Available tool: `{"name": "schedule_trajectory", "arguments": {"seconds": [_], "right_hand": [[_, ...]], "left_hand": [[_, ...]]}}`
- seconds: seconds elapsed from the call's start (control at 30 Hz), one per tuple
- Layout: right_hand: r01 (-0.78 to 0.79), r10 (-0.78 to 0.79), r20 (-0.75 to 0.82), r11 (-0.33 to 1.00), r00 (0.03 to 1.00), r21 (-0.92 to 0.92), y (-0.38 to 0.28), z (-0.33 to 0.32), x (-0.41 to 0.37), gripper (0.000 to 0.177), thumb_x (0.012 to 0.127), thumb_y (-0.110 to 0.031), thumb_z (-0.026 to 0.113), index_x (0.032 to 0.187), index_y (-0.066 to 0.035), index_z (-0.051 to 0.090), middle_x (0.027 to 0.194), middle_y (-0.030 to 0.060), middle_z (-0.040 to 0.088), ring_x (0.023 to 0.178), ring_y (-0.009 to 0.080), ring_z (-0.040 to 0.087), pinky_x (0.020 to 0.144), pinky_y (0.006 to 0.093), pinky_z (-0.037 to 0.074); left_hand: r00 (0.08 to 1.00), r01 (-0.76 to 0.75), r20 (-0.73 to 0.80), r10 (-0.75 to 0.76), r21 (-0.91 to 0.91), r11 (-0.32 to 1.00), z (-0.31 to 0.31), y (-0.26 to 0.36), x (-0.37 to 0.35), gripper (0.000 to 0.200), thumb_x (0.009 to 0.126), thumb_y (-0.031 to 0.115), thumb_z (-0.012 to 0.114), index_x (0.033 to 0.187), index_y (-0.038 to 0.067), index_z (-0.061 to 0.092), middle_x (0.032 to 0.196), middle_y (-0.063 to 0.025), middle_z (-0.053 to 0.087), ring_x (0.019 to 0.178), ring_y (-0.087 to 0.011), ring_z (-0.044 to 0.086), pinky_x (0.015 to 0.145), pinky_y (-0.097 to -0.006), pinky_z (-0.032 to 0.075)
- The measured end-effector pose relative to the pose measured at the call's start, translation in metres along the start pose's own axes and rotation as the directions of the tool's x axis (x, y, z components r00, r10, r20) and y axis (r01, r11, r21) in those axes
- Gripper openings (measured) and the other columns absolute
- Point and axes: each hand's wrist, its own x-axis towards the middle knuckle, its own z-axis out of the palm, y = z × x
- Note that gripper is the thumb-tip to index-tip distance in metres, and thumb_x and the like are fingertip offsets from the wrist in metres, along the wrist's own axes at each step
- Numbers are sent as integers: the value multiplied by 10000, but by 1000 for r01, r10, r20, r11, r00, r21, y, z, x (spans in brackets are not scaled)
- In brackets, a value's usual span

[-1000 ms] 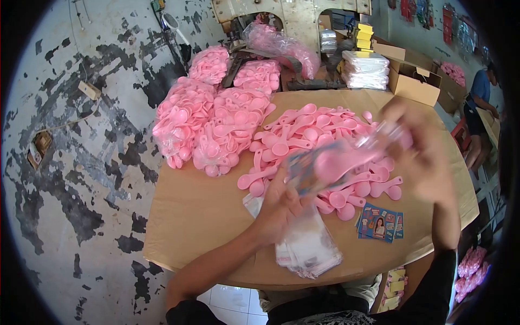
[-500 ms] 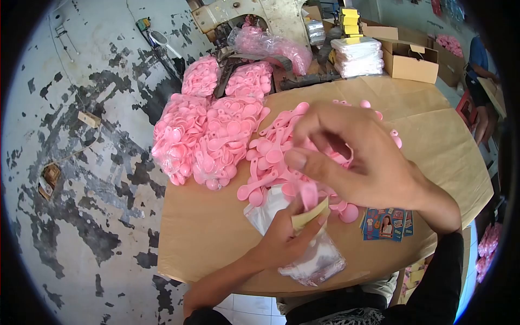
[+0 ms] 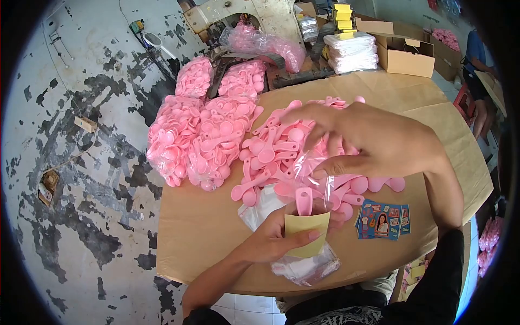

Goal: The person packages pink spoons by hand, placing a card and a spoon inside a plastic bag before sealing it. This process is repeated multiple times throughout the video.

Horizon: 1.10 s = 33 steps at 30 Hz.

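The yellow card (image 3: 305,232) hides the lower end of the pink spoon (image 3: 304,201) in the left hand (image 3: 284,236). The right hand (image 3: 374,141), its fingers blurred, covers part of the spoon pile (image 3: 268,153); whether its thumb touches the clear plastic (image 3: 328,189) is unclear. Toward the desk's (image 3: 206,233) near edge, fine print on the blue cards (image 3: 381,220) is illegible. Past its right edge, a person (image 3: 478,89) is cut off.

We're looking at a packing workshop, and what a giveaway: bulging bags of pink spoons (image 3: 219,135) crowd the brown-topped table (image 3: 200,233), a loose heap of spoons (image 3: 268,154) spreads right beside them, and behind it all we spot cardboard boxes (image 3: 409,60), stacked plastic packs (image 3: 352,53) and a metal frame (image 3: 246,15)! Far right, we see another person (image 3: 475,50) in a blue top, and look at that wall (image 3: 32,141), patchy and peeling!
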Motion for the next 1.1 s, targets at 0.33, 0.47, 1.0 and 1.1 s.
{"name": "schedule_trajectory", "arguments": {"seconds": [0.33,0.47,1.0,1.1], "right_hand": [[217,-260,-296,961,919,-171,-2,7,-3,194,822,-21,671,1007,-51,623,747,54,666,642,142,623,550,250,457],[177,-231,-242,958,942,-226,-9,16,-6,182,818,-63,677,989,-67,616,684,66,641,605,159,609,532,257,451],[186,-513,-347,731,785,-657,6,25,-8,170,766,-183,705,890,-69,685,867,44,629,897,238,585,748,376,499],[150,-490,-273,663,828,-733,6,25,-11,164,761,-202,691,831,-55,676,821,47,628,892,224,585,772,357,503]], "left_hand": [[984,-155,-66,167,154,976,7,0,-2,470,952,115,579,1370,5,395,1236,-84,567,1159,-148,539,980,-298,412],[955,-285,-69,287,48,957,11,10,3,391,1008,128,451,1364,-20,386,1283,-128,543,1197,-201,532,1003,-314,403],[879,-184,-337,338,414,891,27,47,21,311,1034,160,376,1280,-22,433,1092,-87,567,976,-193,641,827,-300,536],[891,-66,-367,266,475,878,25,51,20,287,1031,160,391,1241,-18,471,1015,-36,557,875,-108,571,753,-233,475]]}}
